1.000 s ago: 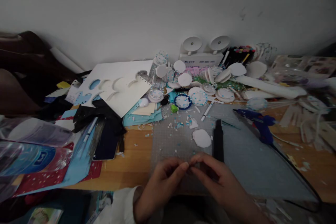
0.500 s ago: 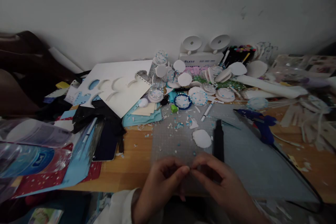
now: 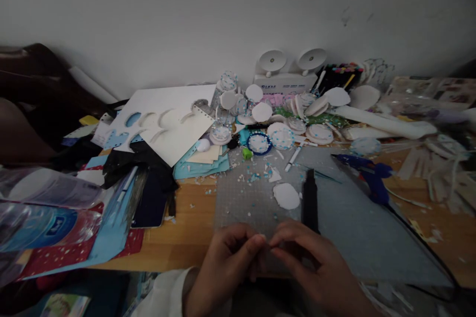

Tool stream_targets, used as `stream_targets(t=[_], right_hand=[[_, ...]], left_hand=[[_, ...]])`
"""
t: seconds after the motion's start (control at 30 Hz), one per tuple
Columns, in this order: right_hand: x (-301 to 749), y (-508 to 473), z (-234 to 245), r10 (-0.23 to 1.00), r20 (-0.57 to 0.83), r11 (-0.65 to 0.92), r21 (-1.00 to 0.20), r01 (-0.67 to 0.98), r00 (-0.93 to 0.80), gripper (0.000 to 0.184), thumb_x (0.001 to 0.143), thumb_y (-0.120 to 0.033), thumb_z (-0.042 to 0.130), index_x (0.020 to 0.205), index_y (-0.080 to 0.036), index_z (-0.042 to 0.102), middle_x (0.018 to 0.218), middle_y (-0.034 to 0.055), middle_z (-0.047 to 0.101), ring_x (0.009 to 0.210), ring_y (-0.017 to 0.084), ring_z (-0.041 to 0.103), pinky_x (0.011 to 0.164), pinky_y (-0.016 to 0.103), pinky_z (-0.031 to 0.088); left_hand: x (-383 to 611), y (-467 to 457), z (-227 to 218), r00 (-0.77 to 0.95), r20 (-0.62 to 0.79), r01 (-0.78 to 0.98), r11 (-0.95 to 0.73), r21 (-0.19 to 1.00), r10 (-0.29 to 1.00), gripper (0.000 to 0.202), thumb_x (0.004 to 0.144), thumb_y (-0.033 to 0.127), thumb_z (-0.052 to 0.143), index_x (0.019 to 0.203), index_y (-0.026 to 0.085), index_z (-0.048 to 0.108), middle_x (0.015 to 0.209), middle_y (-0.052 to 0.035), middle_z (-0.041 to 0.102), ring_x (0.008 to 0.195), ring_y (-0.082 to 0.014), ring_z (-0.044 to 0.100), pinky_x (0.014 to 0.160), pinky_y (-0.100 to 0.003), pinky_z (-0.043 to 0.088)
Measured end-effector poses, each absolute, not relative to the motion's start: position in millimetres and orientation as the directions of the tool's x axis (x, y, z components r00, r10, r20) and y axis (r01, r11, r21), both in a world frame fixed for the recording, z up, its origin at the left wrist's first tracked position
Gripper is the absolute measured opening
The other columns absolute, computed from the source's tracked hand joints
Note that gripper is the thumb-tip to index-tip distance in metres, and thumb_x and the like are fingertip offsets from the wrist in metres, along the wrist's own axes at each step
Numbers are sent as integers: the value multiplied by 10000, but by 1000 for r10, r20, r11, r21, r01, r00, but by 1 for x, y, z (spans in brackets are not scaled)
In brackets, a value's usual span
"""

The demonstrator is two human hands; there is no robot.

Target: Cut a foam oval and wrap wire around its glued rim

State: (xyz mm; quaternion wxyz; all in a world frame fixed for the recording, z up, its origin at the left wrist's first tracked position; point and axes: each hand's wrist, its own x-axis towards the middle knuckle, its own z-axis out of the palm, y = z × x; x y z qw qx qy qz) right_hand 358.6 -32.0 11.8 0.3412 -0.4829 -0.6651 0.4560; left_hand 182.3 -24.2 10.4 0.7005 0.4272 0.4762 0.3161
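Note:
My left hand (image 3: 226, 260) and my right hand (image 3: 308, 262) meet at the near edge of the grey cutting mat (image 3: 349, 228). Thumb and forefinger of each hand are pinched, and the tips touch each other. Anything between them is too small to make out. A black marker (image 3: 309, 200) lies on the mat just beyond my right hand. Left of the marker lies a white cut-out piece (image 3: 286, 195). Small blue and white scraps (image 3: 255, 177) are scattered further back on the mat.
A blue glue gun (image 3: 372, 176) with its cable lies on the mat's right. Piles of white discs (image 3: 290, 119), a white pen (image 3: 293, 157) and a white lamp (image 3: 286, 72) stand against the wall. Cut white card (image 3: 167, 124), black and blue paper and plastic bags (image 3: 44, 208) crowd the left.
Both hands have drawn slightly nearer to me and lower in view, fingertips still pinched together. Nothing on the desk has moved.

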Motion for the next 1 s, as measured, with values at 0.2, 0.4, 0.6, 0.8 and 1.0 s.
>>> stream_targets(t=[0.2,0.4,0.6,0.8,1.0], right_hand=[[358,-35,15,954,-13,96,-932,350,-298,107,892,-243,537,914,-239,642,797,-3,642,662,124,607,581,202,491],[358,-32,11,969,-36,64,-917,394,-243,146,883,-318,559,808,-239,657,691,-23,619,573,119,557,520,208,446],[358,-32,10,967,-106,-4,-914,405,-230,106,871,-295,567,865,-240,657,762,-16,653,645,125,600,577,210,476],[354,-30,6,954,-129,-30,-939,341,-272,116,876,-321,568,865,-239,649,828,-6,664,725,133,627,631,216,495],[359,-31,2,946,-95,23,-934,356,-310,106,899,-286,527,864,-245,618,804,-12,636,718,137,612,635,234,492]], left_hand=[[182,-25,11,259,-384,28,390,920,886,521,699,665,634,614,165,515,511,43,428,481,-72,356,453,-205,270],[185,-25,9,254,-349,107,332,937,902,506,741,638,603,585,181,454,531,61,337,524,-81,299,482,-221,232],[184,-25,6,259,-324,98,309,946,910,482,797,620,547,661,160,585,563,36,409,546,-95,348,504,-226,274],[185,-25,4,250,-328,141,301,943,911,520,778,634,559,612,142,584,555,23,437,555,-97,375,509,-222,283],[182,-25,4,300,-338,150,305,940,892,510,798,617,545,648,131,593,588,13,460,580,-99,398,528,-216,306]])
